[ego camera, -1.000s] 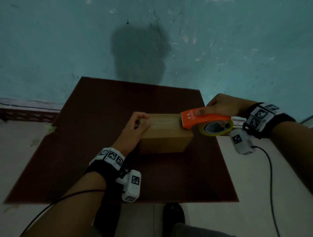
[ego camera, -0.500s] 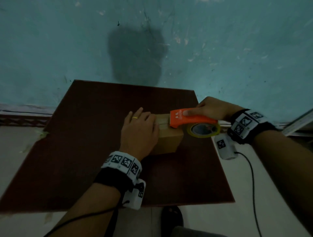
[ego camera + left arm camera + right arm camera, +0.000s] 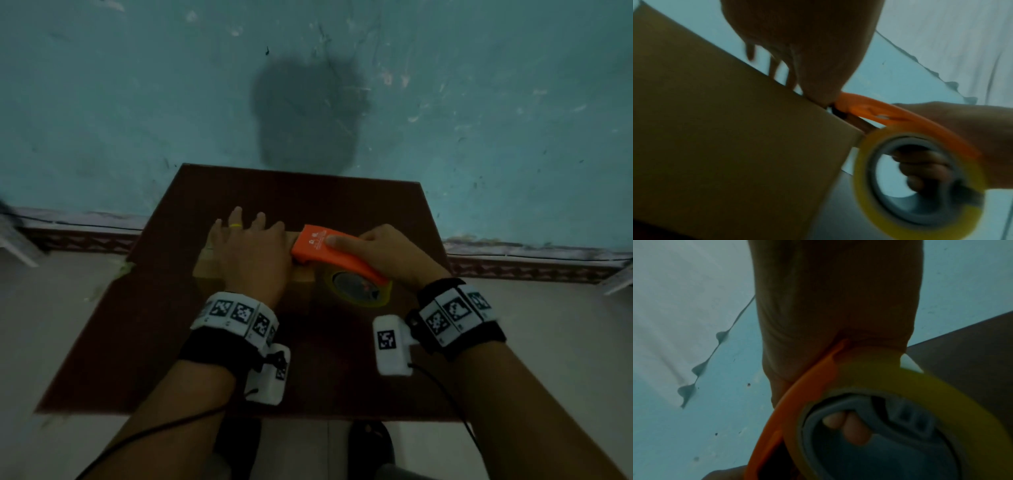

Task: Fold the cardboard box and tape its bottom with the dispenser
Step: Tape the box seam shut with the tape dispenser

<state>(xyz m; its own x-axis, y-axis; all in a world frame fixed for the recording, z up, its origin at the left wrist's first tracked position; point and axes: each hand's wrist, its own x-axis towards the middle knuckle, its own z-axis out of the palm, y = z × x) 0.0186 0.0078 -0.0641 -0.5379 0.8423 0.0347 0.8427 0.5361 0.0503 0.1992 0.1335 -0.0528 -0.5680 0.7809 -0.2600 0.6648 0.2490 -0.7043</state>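
- left hand (image 3: 251, 255) now flat on top of cardboard box (image 3: 205, 267), fingers straight and spread; earlier curled at the box's left edge
- right hand (image 3: 390, 253) grip wrapped round orange dispenser (image 3: 329, 250), nose now near box middle, moved left
- box sits mid worktop (image 3: 144, 329), mostly covered

Looks like a plain room in someone's home, not a proper workshop. The wall (image 3: 479, 102) is teal paint, scuffed and chipped, with a dark stain. A patterned maroon skirting strip (image 3: 531, 269) runs along its base, above a pale tiled floor (image 3: 565, 342). The work surface is just a low dark-brown board (image 3: 154, 342) pushed against the wall.
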